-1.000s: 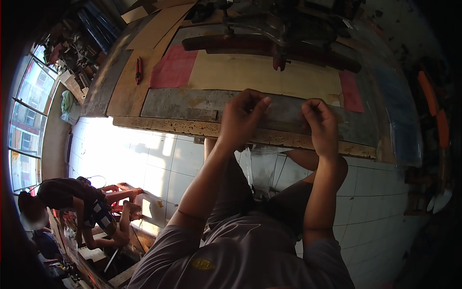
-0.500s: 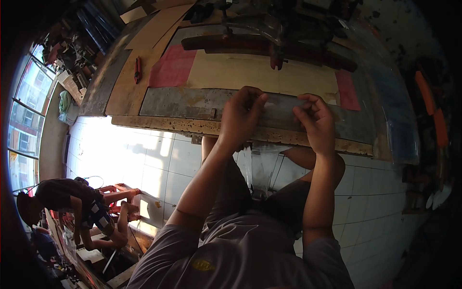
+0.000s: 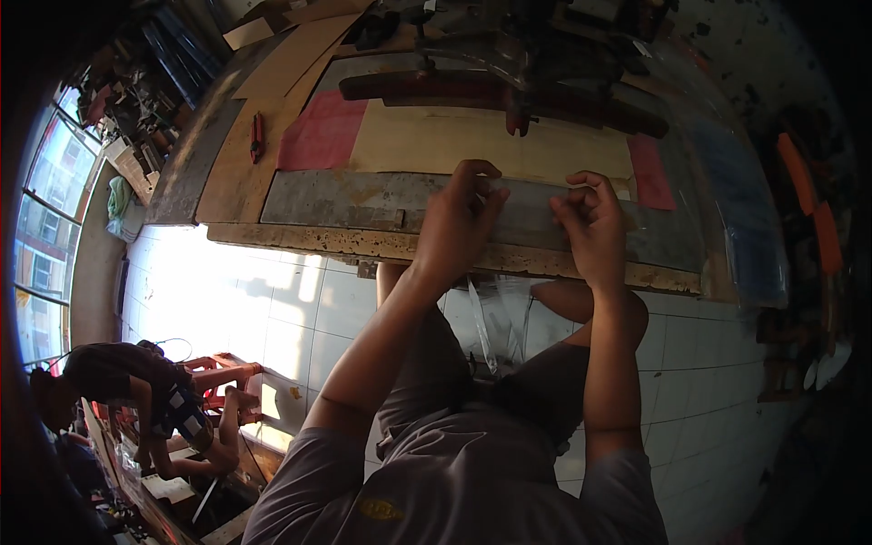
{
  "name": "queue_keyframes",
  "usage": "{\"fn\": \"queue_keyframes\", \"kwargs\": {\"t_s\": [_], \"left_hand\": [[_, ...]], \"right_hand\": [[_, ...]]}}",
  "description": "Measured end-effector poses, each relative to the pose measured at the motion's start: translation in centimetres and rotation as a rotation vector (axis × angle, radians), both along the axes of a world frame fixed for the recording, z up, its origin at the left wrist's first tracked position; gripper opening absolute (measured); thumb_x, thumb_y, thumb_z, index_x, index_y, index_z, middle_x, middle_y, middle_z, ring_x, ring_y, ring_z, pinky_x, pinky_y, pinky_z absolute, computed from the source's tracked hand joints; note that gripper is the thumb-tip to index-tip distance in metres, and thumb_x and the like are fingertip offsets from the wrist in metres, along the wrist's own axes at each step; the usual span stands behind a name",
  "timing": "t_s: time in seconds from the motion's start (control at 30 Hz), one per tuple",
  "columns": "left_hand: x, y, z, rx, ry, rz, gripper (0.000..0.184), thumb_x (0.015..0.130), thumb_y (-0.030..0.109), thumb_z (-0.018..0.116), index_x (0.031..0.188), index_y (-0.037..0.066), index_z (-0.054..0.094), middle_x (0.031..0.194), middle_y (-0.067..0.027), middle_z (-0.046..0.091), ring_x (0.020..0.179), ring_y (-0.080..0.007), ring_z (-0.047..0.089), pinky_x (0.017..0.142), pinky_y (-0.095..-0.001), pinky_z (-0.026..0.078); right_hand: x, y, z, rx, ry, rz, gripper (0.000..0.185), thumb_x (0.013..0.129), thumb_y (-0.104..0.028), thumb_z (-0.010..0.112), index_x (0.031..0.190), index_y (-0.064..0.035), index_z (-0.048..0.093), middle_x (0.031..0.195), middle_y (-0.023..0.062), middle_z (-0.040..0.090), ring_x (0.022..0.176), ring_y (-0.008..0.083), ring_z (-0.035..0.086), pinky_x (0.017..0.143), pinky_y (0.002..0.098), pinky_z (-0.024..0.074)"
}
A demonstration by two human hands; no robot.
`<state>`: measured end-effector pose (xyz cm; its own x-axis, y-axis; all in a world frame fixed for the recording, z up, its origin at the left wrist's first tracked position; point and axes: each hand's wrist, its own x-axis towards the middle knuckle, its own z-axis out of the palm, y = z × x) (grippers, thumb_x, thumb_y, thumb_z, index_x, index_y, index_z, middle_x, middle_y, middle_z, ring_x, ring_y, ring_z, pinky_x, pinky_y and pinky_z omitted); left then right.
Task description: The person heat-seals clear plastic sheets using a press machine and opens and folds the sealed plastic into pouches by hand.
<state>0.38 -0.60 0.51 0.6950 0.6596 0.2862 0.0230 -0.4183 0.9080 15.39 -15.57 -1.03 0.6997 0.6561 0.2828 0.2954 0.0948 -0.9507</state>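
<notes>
Clear film [image 3: 481, 329] shows below the desk [image 3: 336, 241] edge, handling seemingly unfinished; our left hand [image 3: 459, 218] and right hand [image 3: 597, 227] curl, pinching we cannot tell.

Worktable [image 3: 229, 182]: yellow sheet [image 3: 427, 141], pink patches [image 3: 322, 129], red tool [image 3: 256, 139].
</notes>
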Motion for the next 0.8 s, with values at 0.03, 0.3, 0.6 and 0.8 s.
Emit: {"fn": "queue_keyframes", "kwargs": {"t_s": [0.03,0.3,0.6,0.8], "left_hand": [[0.2,0.3,0.1,0.062,0.020,0.001,0.025,0.097,0.015,0.075,0.117,0.002,0.068,0.091,-0.0095,0.075,0.073,-0.0156,0.069,0.068,-0.0309,0.053],[4.2,6.0,1.4,0.268,0.183,-0.096,0.021,0.098,0.017,0.071,0.111,0.001,0.075,0.097,-0.0185,0.077,0.083,-0.0299,0.076,0.078,-0.0407,0.058],[7.8,10.3,-1.1,0.690,0.175,-0.132,0.019,0.096,0.015,0.067,0.109,0.005,0.077,0.106,-0.0185,0.072,0.090,-0.0373,0.073,0.081,-0.0469,0.059],[7.2,9.3,-0.5,1.038,0.272,-0.138,0.024,0.088,0.008,0.067,0.110,0.007,0.076,0.117,-0.0130,0.067,0.109,-0.0295,0.068,0.094,-0.0421,0.056]], "right_hand": [[0.0,0.3,0.4,-0.027,-0.001,-0.013,0.019,0.100,-0.004,0.071,0.117,-0.0042,0.064,0.089,0.0010,0.067,0.076,0.0061,0.063,0.065,0.0235,0.0475],[3.9,4.4,2.7,-0.285,-0.309,-0.052,0.011,0.096,-0.008,0.074,0.105,-0.0012,0.073,0.087,0.0075,0.073,0.077,0.0132,0.069,0.072,0.0298,0.0537],[8.3,7.4,0.2,-0.269,-0.616,-0.085,0.016,0.092,-0.009,0.075,0.105,-0.0001,0.077,0.098,0.0173,0.071,0.088,0.0332,0.072,0.079,0.0420,0.0561],[7.0,7.1,1.1,-0.269,-0.903,-0.060,0.020,0.084,0.001,0.073,0.104,-0.0011,0.078,0.112,0.0165,0.067,0.106,0.0352,0.067,0.091,0.0447,0.0546]]}}
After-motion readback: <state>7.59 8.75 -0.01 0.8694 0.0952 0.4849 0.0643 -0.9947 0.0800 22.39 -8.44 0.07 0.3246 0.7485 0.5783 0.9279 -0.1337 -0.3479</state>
